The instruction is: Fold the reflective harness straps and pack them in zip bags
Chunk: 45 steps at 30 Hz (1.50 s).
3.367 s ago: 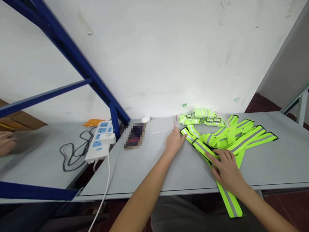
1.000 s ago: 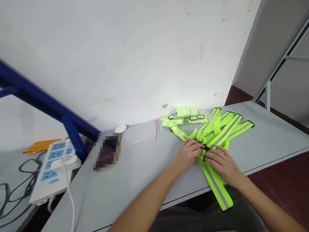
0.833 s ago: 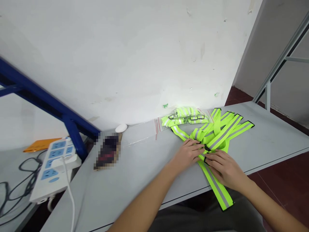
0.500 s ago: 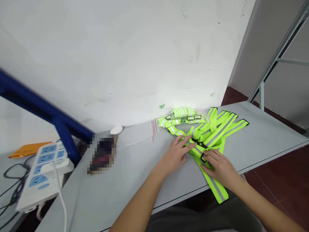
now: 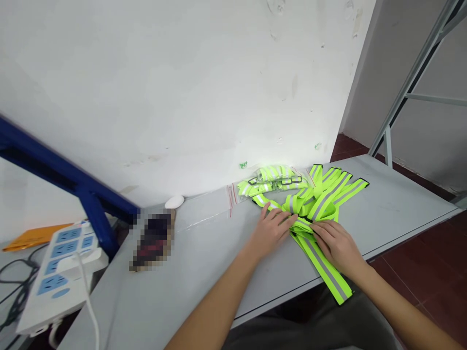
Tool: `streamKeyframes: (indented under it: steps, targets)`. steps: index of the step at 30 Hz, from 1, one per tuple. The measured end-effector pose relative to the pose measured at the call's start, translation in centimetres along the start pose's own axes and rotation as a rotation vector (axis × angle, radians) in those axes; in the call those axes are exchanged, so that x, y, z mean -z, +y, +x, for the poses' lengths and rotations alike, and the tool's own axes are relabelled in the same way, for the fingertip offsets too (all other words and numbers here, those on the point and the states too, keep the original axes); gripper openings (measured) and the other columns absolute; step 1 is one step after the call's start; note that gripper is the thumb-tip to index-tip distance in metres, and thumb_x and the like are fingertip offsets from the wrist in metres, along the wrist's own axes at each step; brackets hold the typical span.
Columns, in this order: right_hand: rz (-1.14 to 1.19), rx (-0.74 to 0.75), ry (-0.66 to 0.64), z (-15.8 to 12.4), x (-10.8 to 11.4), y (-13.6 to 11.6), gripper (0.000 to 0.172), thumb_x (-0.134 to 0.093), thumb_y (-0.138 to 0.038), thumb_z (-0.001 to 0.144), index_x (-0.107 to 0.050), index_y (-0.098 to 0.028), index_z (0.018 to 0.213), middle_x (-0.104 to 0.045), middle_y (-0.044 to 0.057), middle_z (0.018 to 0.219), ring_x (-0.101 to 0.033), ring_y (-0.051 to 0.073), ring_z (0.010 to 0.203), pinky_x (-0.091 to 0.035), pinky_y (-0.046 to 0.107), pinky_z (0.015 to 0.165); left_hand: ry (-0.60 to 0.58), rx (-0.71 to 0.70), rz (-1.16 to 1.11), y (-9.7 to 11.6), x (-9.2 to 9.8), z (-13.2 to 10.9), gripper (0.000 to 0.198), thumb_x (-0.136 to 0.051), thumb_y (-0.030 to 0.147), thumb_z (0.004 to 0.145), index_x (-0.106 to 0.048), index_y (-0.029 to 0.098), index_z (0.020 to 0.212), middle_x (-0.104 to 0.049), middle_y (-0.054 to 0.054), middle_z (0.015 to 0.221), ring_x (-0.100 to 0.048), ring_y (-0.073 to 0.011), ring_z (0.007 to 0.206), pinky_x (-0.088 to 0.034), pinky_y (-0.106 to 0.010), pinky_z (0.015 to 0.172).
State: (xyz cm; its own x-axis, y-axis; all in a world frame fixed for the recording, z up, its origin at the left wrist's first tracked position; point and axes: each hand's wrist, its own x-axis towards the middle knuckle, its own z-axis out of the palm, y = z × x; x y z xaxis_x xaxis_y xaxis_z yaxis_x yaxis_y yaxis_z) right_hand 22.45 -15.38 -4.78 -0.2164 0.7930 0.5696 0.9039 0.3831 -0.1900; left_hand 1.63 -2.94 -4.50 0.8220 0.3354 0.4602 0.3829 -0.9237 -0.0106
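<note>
A neon yellow-green reflective strap vest (image 5: 321, 257) with grey stripes and black edging lies in a loose heap on the grey table. One strap end hangs over the table's front edge. At the left of a folded bundle, my left hand (image 5: 274, 229) pinches the straps, with its fingers bent. My right hand (image 5: 337, 244) grips the bundle's right side, its fingers closed and the thumb hidden. Between the two hands, a black fitting is mostly covered. Behind them, more straps fan out to the right.
Clear zip bags (image 5: 273, 181) of similar straps lie by the white wall. A flat clear bag (image 5: 204, 210) and a white oval object (image 5: 174, 201) are left of them. A blurred-out item (image 5: 153, 240), blue beam (image 5: 97, 214), power strip (image 5: 54, 277) and orange packet (image 5: 36, 236) stand farther left.
The right hand has moved up and pressed the strap layers together, and the black buckle it held is now hidden. The left fingers have curled onto the bundle. The view has shifted slightly.
</note>
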Motion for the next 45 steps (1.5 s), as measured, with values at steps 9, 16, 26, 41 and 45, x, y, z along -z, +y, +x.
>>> streamKeyframes:
  steps: [9, 16, 26, 41, 45]
  targets:
    - [-0.097, -0.039, -0.044, -0.2, 1.2, 0.4, 0.031, -0.048, -0.031, 0.096, -0.059, -0.013, 0.12, -0.066, 0.014, 0.108, -0.057, 0.024, 0.099, -0.042, 0.038, 0.084, 0.081, -0.014, -0.109, 1.9, 0.6, 0.2, 0.03, -0.05, 0.036, 0.093, -0.06, 0.024, 0.119, -0.07, -0.004, 0.103, -0.058, -0.0193, 0.096, -0.025, -0.045, 0.109]
    - [-0.101, -0.05, -0.099, 0.0, 0.3, 0.9, 0.028, -0.044, -0.028, 0.098, -0.063, -0.013, 0.111, -0.067, 0.01, 0.09, -0.055, 0.021, 0.087, -0.038, 0.035, 0.079, 0.008, 0.009, -0.095, 2.3, 0.0, 0.1, 0.053, -0.052, 0.059, 0.086, -0.057, 0.021, 0.124, -0.067, -0.007, 0.109, -0.054, -0.0242, 0.104, -0.019, -0.05, 0.111]
    - [-0.439, -0.101, -0.164, 0.1, 0.2, -1.8, 0.036, -0.051, -0.014, 0.09, -0.059, -0.02, 0.124, -0.064, 0.013, 0.11, -0.052, 0.029, 0.099, -0.036, 0.042, 0.079, 0.001, -0.028, 0.033, 2.5, -0.4, 0.3, 0.044, -0.052, 0.047, 0.091, -0.053, 0.019, 0.125, -0.063, -0.009, 0.119, -0.056, -0.0232, 0.108, -0.019, -0.051, 0.113]
    - [-0.556, 0.038, -0.378, 4.3, -0.2, -1.8, 0.012, -0.062, -0.017, 0.081, -0.068, -0.008, 0.086, -0.061, 0.012, 0.077, -0.054, 0.027, 0.08, -0.039, 0.04, 0.075, 0.03, 0.05, -0.075, 2.4, -1.1, 0.5, 0.05, -0.06, 0.049, 0.085, -0.054, 0.02, 0.126, -0.066, -0.009, 0.116, -0.057, -0.0234, 0.11, -0.012, -0.052, 0.115]
    - [-0.482, 0.046, -0.291, 4.4, -0.4, -1.1, 0.017, -0.063, -0.019, 0.081, -0.067, -0.009, 0.094, -0.063, 0.009, 0.077, -0.057, 0.026, 0.08, -0.038, 0.041, 0.083, 0.095, 0.109, -0.064, 2.5, -1.1, 0.8, 0.053, -0.061, 0.052, 0.083, -0.055, 0.02, 0.125, -0.067, -0.009, 0.116, -0.057, -0.0234, 0.109, -0.006, -0.053, 0.115]
